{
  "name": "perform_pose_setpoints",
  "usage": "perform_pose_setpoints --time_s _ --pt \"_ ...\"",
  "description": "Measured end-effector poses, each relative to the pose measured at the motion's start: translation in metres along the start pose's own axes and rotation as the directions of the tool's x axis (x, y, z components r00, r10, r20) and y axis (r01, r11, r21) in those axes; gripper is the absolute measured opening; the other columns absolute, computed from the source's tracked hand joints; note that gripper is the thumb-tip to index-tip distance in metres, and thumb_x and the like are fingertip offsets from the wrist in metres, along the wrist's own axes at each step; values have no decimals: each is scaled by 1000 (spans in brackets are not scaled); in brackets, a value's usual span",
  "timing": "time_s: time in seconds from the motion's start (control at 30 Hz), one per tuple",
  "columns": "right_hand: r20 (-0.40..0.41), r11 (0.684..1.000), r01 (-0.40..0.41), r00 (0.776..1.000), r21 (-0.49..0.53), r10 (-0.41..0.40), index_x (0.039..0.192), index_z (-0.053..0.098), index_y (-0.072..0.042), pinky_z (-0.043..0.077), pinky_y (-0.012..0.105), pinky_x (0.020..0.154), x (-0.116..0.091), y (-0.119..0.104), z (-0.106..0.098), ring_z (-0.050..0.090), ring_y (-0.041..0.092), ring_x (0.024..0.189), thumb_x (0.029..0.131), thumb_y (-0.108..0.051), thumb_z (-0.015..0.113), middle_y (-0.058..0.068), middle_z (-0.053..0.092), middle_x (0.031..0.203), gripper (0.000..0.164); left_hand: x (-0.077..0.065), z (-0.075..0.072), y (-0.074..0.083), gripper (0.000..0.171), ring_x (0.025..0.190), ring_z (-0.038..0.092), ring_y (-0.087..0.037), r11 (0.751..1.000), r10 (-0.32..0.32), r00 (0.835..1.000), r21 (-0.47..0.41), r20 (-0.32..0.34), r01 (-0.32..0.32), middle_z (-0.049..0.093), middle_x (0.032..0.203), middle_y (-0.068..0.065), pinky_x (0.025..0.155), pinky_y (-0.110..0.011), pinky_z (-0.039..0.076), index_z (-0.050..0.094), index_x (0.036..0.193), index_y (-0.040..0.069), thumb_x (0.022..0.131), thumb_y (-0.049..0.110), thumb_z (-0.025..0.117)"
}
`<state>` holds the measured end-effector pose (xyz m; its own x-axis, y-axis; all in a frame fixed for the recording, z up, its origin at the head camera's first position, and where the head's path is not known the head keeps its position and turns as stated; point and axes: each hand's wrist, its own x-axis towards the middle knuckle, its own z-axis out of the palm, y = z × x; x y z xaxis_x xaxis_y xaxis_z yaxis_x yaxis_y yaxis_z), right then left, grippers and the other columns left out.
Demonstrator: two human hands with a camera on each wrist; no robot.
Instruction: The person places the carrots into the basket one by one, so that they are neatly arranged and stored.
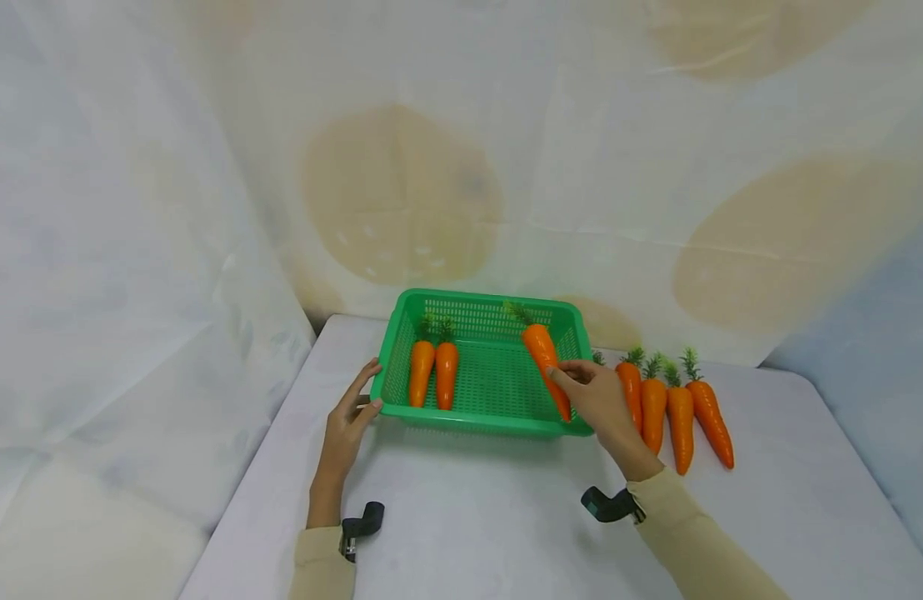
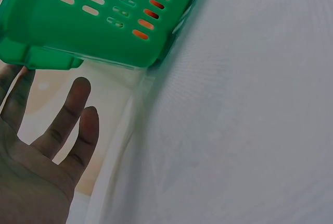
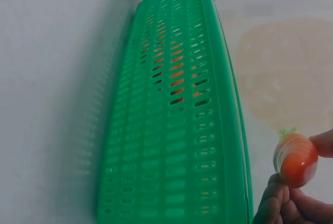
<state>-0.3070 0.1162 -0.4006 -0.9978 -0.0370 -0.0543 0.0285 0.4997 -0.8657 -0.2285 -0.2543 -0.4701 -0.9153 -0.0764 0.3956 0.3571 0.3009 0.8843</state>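
My left hand (image 1: 347,429) holds the left end of a green plastic basket (image 1: 469,422), thumb and fingers at its rim. In the left wrist view two fingers of that left hand (image 2: 39,174) stand straight, apart from the basket (image 2: 78,26). A toy-like orange carrot (image 1: 541,350) with a green leafy top is pinched between thumb and fingers of my right hand (image 1: 600,400). It is tilted over the basket's right part, top end away from me. Two carrots (image 1: 446,375) lie side by side inside, at the left.
To the right of the basket several more carrots (image 1: 681,425) lie in a row on the white-covered table (image 1: 491,517), tops pointing away. A white cloth with tan round prints (image 1: 581,150) hangs behind the table. Both wrists carry small black cameras (image 1: 364,518).
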Motion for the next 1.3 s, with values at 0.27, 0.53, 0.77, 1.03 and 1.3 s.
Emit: perform_pose_setpoints --time_s 0.27,0.53,0.77,1.03,1.3 --pt "-15 1000 21 1000 -8 -21 123 69 -4 54 30 75 5 -1 10 63 26 96 94 -39 69 13 71 111 45 0 0 1 50 101 61 -36 1000 -8 1000 -3 6 8 39 157 -9 83 -27 52 44 151 7 102 8 54" --pt "3 1000 -4 1000 18 3 122 68 -4 53 31 77 9 -5 20 63 26 96 94 -40 69 13 69 111 46 0 0 -1 50 101 61 -37 1000 -5 1000 -10 10 5 39 157 -9 84 -28 51 44 151 7 102 9 55" --pt "2 999 -12 1000 38 12 119 70 -3 52 30 74 13 -10 31 62 26 92 94 -36 70 12 69 106 42 0 0 1 50 102 61 -34 1000 -14 1000 0 6 14 39 157 -6 84 -27 51 45 151 8 102 10 55" --pt "4 997 -26 1000 70 26 115 72 -4 51 29 72 18 -16 45 61 24 91 92 -34 72 10 68 103 39 1 1 7 50 102 61 -34 1000 -13 1000 -28 3 14 39 157 -11 82 -27 52 45 150 6 101 5 54" --pt "32 995 -43 999 87 41 114 71 -3 51 29 69 21 -18 59 62 24 87 92 -35 71 11 69 101 38 0 0 7 50 103 61 -36 999 -26 1000 -23 8 26 39 157 -10 83 -27 51 45 151 6 101 6 54"
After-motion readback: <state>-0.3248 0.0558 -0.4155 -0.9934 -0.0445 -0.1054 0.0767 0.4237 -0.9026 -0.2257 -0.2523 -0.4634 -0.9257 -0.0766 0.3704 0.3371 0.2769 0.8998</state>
